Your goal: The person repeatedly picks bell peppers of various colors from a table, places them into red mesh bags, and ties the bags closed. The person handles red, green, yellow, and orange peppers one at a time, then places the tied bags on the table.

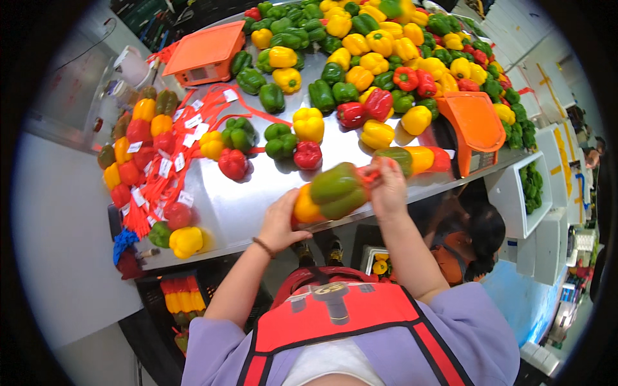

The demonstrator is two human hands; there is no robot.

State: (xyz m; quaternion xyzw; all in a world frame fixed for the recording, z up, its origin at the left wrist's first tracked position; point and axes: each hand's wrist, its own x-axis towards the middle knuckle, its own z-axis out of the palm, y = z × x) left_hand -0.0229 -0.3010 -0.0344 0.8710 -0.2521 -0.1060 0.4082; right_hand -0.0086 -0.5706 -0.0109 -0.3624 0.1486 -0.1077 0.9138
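Note:
My left hand (285,222) holds the lower end of a netted pack of bell peppers (338,190), with a green one and a yellow one showing. At the pack's green end, my right hand (387,188) pinches the gathered red net. Just beyond my right hand lies another row of packed peppers (421,160), green, yellow and red. On the steel table (270,193), a yellow pepper (309,124), a green one (280,141) and a red one (307,155) form a loose cluster. Red net sleeves with white tags (193,120) spread at the left.
An orange scale (475,120) stands at the right edge, another (207,53) at the back left. Mixed peppers (381,43) are heaped at the back. Packed peppers (140,130) lie at the left. A person (483,236) crouches beside the table, near white foam boxes (519,193).

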